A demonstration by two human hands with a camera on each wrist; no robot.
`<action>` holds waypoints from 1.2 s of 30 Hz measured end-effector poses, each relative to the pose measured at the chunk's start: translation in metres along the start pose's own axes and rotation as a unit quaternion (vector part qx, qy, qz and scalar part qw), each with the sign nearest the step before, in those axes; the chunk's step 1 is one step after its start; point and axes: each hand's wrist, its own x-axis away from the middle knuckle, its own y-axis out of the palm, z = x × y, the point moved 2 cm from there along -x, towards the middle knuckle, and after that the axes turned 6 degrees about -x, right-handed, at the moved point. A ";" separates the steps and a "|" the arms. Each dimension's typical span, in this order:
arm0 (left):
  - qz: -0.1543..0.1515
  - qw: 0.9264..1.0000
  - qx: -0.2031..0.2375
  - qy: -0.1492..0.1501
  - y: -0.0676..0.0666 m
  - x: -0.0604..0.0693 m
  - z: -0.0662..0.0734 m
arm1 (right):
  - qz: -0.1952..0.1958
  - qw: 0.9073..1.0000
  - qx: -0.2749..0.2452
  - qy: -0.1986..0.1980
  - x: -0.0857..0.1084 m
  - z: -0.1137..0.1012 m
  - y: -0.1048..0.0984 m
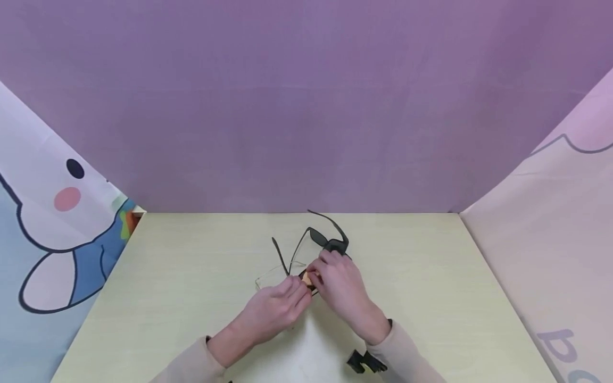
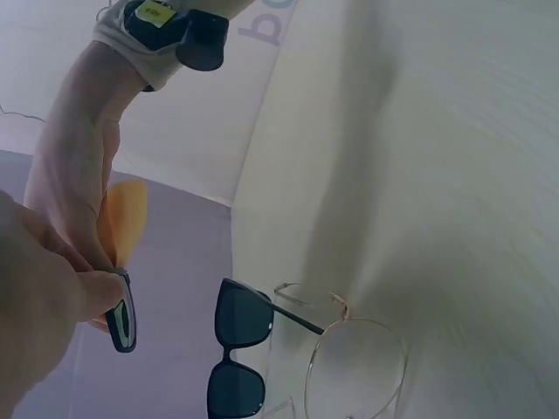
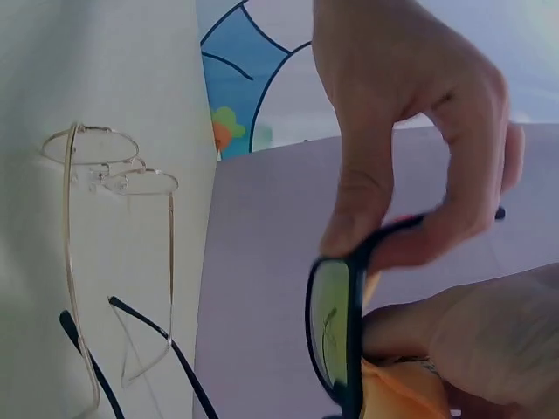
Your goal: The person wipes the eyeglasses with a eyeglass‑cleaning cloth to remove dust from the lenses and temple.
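Note:
Above the table, my left hand pinches black-framed glasses at the corner where lens and temple meet, its thumb and finger on either side in the right wrist view. My right hand holds an orange cloth bunched in its fingers, against the glasses beside the lens. The lens shows a yellow-green sheen. From the left wrist view, the cloth hangs over the right hand's fingers. Dark sunglasses stand on the table beyond the hands, near thin gold-rimmed glasses.
Table surface spreads around the hands. A purple backdrop rises behind it, with printed cloth panels at left and right. A black object is beside the right sleeve.

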 end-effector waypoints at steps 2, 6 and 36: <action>-0.006 1.000 0.005 0.004 0.001 0.001 -0.001 | -0.020 1.000 -0.016 -0.003 -0.001 -0.002 0.001; -0.014 1.000 0.013 0.018 0.004 0.003 0.001 | -0.078 0.994 -0.070 0.018 -0.001 -0.001 0.003; 0.019 1.000 -0.009 0.011 -0.001 0.000 -0.004 | -0.071 0.993 -0.097 0.006 0.003 0.006 -0.014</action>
